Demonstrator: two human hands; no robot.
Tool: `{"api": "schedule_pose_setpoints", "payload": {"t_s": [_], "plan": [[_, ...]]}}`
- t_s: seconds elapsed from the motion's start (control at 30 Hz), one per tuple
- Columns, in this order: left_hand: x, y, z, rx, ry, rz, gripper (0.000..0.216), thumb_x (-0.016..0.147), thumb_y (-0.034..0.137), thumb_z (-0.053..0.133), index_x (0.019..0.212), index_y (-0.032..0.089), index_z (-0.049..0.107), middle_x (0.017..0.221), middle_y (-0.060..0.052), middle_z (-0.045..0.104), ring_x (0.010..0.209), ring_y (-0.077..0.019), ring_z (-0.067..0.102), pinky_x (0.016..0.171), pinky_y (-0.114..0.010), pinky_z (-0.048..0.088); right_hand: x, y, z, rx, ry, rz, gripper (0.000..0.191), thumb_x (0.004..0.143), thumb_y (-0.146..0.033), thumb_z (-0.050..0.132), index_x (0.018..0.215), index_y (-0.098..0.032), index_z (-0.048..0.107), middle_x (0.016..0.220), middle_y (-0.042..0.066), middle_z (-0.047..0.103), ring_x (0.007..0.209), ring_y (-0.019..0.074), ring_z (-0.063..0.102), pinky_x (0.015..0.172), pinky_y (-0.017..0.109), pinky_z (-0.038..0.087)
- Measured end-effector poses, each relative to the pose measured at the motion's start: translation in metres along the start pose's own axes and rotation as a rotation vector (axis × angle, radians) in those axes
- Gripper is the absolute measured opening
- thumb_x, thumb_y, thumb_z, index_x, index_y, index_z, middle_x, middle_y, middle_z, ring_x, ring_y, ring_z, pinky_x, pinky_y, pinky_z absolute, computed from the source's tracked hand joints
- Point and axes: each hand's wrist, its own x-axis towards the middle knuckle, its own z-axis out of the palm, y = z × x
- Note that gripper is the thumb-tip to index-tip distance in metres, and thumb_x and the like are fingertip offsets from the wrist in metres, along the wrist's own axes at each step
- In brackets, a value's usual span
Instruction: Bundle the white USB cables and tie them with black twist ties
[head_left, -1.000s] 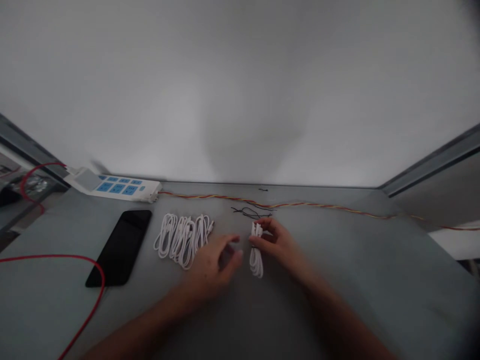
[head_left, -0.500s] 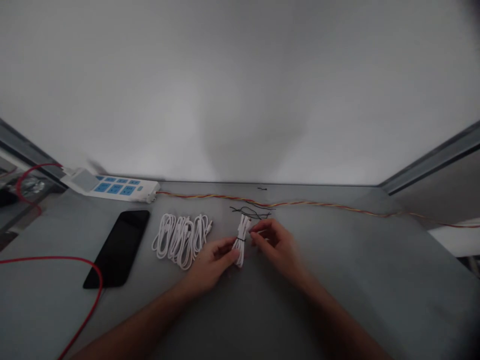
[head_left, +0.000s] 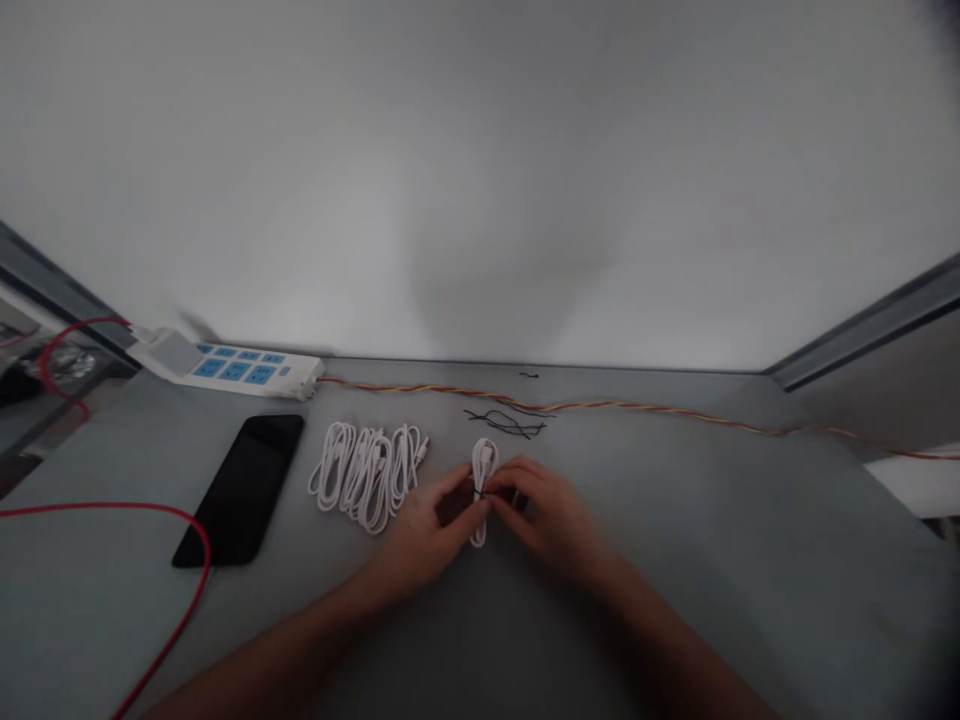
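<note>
A small coiled white cable (head_left: 482, 468) lies upright between my two hands on the grey table (head_left: 675, 520). My left hand (head_left: 427, 530) pinches its middle from the left, fingers closed on it. My right hand (head_left: 546, 515) pinches the same spot from the right, where a thin black tie crosses the coil. Several loose black twist ties (head_left: 504, 422) lie just beyond the coil.
Several coiled white cables (head_left: 365, 476) lie in a row to the left. A black phone (head_left: 244, 488) lies further left, with a red cable (head_left: 176, 560) curving round it. A white and blue power strip (head_left: 225, 366) and a twisted red-yellow wire (head_left: 637, 408) run along the wall.
The coil went from my right hand alone to being held by both hands. It has swung upright and moved slightly nearer me, with both hands closing in on its middle.
</note>
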Motion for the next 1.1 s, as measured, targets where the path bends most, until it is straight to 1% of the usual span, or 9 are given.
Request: {"api": "schedule_pose_setpoints", "payload": {"t_s": [0.13,0.23,0.43,0.53,0.63,0.77,0.93,1.0,1.1], "plan": [[0.003,-0.001,0.000,0.010,0.033,-0.039,0.033,0.084,0.026,0.058,0.115,0.017,0.065,0.105,-0.008,0.071,0.092,-0.0214,0.065,0.087,-0.034,0.048,-0.002,-0.002,0.002,-0.028,-0.028,0.071,0.008,0.084,-0.019,0.053,0.087,-0.019,0.060,0.083,0.005,0.064,0.069,0.0156,0.059,0.063,0.029,0.049],[0.005,0.000,-0.001,-0.073,0.066,-0.044,0.030,0.084,0.028,0.058,0.109,0.016,0.069,0.105,-0.008,0.071,0.095,-0.0226,0.064,0.090,-0.035,0.046,-0.002,-0.005,0.005,0.026,0.005,0.172,0.007,0.083,-0.022,0.054,0.087,-0.020,0.059,0.080,0.004,0.066,0.065,0.0152,0.060,0.061,0.029,0.049],[0.007,0.001,-0.005,-0.222,0.048,-0.112,0.029,0.083,0.032,0.059,0.106,0.017,0.069,0.096,-0.006,0.072,0.085,-0.0197,0.063,0.078,-0.030,0.047,0.002,-0.007,0.003,0.248,0.092,0.369,0.009,0.080,-0.027,0.056,0.074,-0.020,0.056,0.069,0.001,0.064,0.060,0.0138,0.059,0.055,0.025,0.047],[0.006,-0.002,-0.005,-0.235,0.001,-0.116,0.030,0.083,0.031,0.059,0.109,0.017,0.067,0.099,-0.007,0.070,0.087,-0.0191,0.062,0.080,-0.030,0.046,0.002,-0.004,-0.001,0.173,0.077,0.351,0.008,0.080,-0.026,0.055,0.075,-0.020,0.057,0.068,0.001,0.063,0.059,0.0139,0.058,0.055,0.026,0.045],[0.001,-0.005,-0.003,-0.241,-0.059,-0.057,0.033,0.086,0.030,0.056,0.118,0.020,0.060,0.101,-0.006,0.066,0.089,-0.0172,0.059,0.083,-0.030,0.044,-0.001,-0.003,-0.003,-0.073,0.045,0.264,0.005,0.078,-0.022,0.057,0.073,-0.020,0.057,0.068,0.002,0.063,0.059,0.0150,0.056,0.055,0.027,0.042],[-0.004,-0.005,-0.003,-0.226,-0.120,-0.046,0.040,0.082,0.035,0.062,0.119,0.021,0.053,0.086,-0.001,0.060,0.073,-0.0135,0.055,0.067,-0.026,0.043,-0.002,-0.002,0.000,-0.178,-0.004,0.232,0.006,0.080,-0.021,0.057,0.075,-0.021,0.059,0.067,0.002,0.065,0.057,0.0154,0.057,0.054,0.028,0.040],[-0.003,0.001,-0.003,0.005,0.193,-0.133,0.038,0.074,0.036,0.069,0.105,0.019,0.055,0.060,0.008,0.045,0.050,-0.0097,0.043,0.052,-0.023,0.037,-0.002,-0.004,-0.001,-0.010,0.072,0.274,0.008,0.083,-0.027,0.058,0.080,-0.021,0.063,0.068,0.001,0.065,0.059,0.0145,0.058,0.055,0.027,0.045],[-0.002,0.004,-0.002,0.113,0.279,-0.130,0.030,0.078,0.037,0.065,0.100,0.019,0.059,0.058,0.006,0.049,0.049,-0.0108,0.046,0.053,-0.024,0.039,-0.002,-0.005,-0.003,0.047,0.078,0.247,0.008,0.083,-0.027,0.058,0.080,-0.021,0.063,0.068,0.001,0.065,0.059,0.0142,0.058,0.056,0.026,0.046],[-0.001,0.006,-0.002,0.229,0.328,-0.086,0.021,0.083,0.038,0.058,0.088,0.018,0.064,0.056,0.004,0.054,0.050,-0.0128,0.052,0.055,-0.025,0.042,-0.002,-0.008,-0.004,0.088,0.050,0.211,0.008,0.082,-0.026,0.059,0.079,-0.021,0.063,0.068,0.001,0.064,0.060,0.0140,0.058,0.057,0.026,0.046]]}}
